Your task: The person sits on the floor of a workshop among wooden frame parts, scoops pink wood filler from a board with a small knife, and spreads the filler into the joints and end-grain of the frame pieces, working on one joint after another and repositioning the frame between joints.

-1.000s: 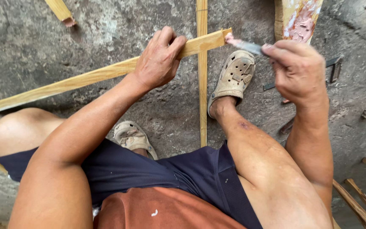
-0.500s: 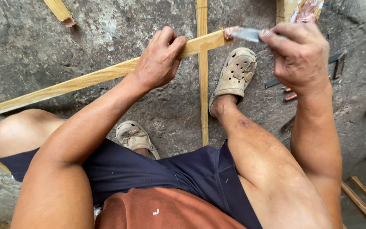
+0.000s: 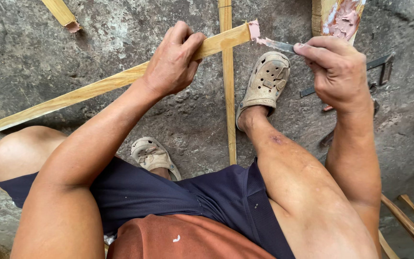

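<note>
Head view: strip (image 3: 120,81) is gripped by left hand (image 3: 173,60); pink filler (image 3: 254,29) is being spread on its end with blade (image 3: 276,45), pinched in right hand (image 3: 336,72). Steady pressure seems needed next.

Pale yellow wooden strip (image 3: 97,88) with pink-smeared end, beige perforated clogs (image 3: 264,84), navy shorts (image 3: 168,192).

Rough grey floor (image 3: 49,57), thin wooden slat (image 3: 227,96), metal square (image 3: 360,72)
</note>
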Motion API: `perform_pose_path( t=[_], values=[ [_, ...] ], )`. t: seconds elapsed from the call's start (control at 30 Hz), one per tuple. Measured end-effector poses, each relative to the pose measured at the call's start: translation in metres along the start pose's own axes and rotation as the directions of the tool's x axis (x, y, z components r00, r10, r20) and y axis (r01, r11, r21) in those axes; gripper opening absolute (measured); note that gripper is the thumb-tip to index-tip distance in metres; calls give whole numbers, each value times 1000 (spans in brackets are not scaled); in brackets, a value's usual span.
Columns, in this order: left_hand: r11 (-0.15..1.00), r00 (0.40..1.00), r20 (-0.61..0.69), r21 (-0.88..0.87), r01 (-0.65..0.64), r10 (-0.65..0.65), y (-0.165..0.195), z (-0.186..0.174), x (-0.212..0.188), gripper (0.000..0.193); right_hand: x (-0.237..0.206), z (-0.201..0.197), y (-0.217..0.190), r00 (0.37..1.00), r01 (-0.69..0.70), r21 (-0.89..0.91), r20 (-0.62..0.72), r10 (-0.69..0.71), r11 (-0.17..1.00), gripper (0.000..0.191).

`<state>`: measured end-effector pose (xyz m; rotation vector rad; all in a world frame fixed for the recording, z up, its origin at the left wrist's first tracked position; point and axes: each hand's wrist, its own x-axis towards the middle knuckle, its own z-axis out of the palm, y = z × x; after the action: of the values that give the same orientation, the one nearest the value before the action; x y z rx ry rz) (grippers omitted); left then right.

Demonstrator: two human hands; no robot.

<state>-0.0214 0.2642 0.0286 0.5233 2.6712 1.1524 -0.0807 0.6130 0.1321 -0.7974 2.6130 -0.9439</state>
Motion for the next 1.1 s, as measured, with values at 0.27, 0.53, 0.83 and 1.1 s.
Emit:
perform_pose_path(
  t=[0.27, 0.53, 0.83, 1.1],
  values=[
    [1000, 999, 38, 5, 0, 0, 5, 2, 0, 34, 3, 1, 2, 989, 105, -257, -74, -128, 961, 22],
    [997, 999, 42, -81, 19, -15, -5, 11, -3, 39, 17, -1, -19, 990, 128, -407, 101, -95, 905, 39],
    [997, 991, -109, -24, 78, -80, -24, 44, 58, 34, -47, 8, 40, 952, -305, -100, -26, 304, 947, 31],
    [938, 933, -171, 91, 334, -316, -23, 71, 68, 32, -109, 55, 84, 756, -593, 389, -32, 653, 705, 24]
  ],
)
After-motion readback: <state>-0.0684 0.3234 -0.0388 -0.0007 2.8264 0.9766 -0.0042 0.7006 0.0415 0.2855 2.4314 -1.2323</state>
